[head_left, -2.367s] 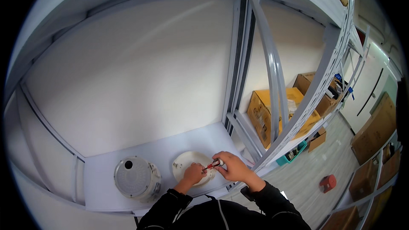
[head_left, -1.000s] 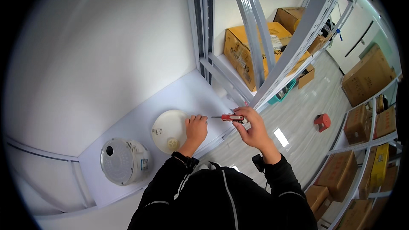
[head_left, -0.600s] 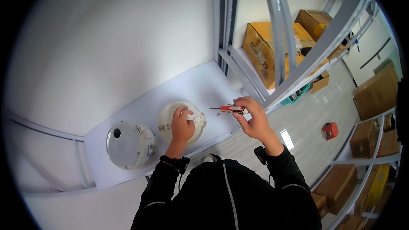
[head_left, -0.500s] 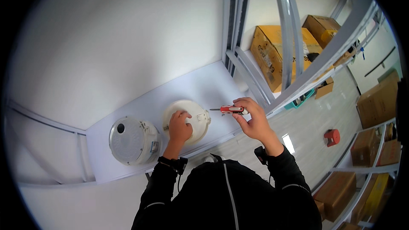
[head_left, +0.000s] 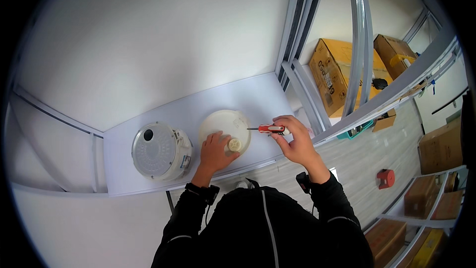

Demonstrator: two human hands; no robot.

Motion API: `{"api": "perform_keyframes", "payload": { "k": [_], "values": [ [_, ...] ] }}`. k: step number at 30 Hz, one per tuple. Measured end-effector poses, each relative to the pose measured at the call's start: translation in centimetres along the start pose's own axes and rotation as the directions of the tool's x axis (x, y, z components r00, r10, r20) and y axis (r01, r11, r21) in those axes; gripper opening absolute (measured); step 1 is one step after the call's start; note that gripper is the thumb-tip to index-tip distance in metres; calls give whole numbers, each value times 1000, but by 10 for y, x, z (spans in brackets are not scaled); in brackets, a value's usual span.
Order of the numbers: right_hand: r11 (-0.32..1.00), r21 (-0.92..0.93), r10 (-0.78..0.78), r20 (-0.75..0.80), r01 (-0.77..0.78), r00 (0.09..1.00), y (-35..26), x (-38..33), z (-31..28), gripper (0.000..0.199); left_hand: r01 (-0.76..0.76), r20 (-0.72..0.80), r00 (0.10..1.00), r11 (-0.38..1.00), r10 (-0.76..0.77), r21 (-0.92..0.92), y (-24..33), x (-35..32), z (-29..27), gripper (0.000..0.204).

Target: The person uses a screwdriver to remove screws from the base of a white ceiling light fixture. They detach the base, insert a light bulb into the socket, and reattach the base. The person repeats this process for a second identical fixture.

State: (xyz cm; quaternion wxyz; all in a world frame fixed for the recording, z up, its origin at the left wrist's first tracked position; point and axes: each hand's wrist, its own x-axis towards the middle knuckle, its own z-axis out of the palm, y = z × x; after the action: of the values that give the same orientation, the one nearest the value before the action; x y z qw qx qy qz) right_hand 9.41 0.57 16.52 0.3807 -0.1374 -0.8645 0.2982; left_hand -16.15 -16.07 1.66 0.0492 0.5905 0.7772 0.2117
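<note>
A shallow, round, cream-white lid (head_left: 223, 119) lies on the white bench, with a small round ribbed cap (head_left: 234, 145) on its face. My left hand (head_left: 214, 153) rests on the lid, fingers apart, the thumb and fingertips on either side of the cap. My right hand (head_left: 296, 140) grips a red-and-white screwdriver (head_left: 271, 129) by its handle. Its thin dark shaft points left, and the tip is at the lid's right edge; I cannot tell whether they touch. To the left of the lid sits a white round appliance body (head_left: 155, 151), its grey metal base plate facing up.
The narrow white bench (head_left: 116, 168) runs along a white wall (head_left: 163, 44). Grey metal frame posts (head_left: 361, 44) rise at its right end, with a yellow carton (head_left: 332, 77) behind them. A red stool (head_left: 386, 178) stands on the floor, near shelves of brown cartons (head_left: 421, 194).
The hinge-like fittings on the lid's rim no longer show; the round cap now does. My left hand has shifted beside that cap. My right hand keeps its grip on the screwdriver. The view has shifted.
</note>
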Motion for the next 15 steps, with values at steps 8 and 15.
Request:
{"api": "perform_keyframes", "payload": {
  "k": [8,15],
  "values": [
    [999,-40,10,-28,-11,1000,0,-6,-8,37,19,25,1000,994,-17,-106,5,7,18,79],
    [999,-30,16,-21,-16,1000,3,-11,-8,37,99,-30,993,930,-117,-353,2,11,34,74]
  ]
}}
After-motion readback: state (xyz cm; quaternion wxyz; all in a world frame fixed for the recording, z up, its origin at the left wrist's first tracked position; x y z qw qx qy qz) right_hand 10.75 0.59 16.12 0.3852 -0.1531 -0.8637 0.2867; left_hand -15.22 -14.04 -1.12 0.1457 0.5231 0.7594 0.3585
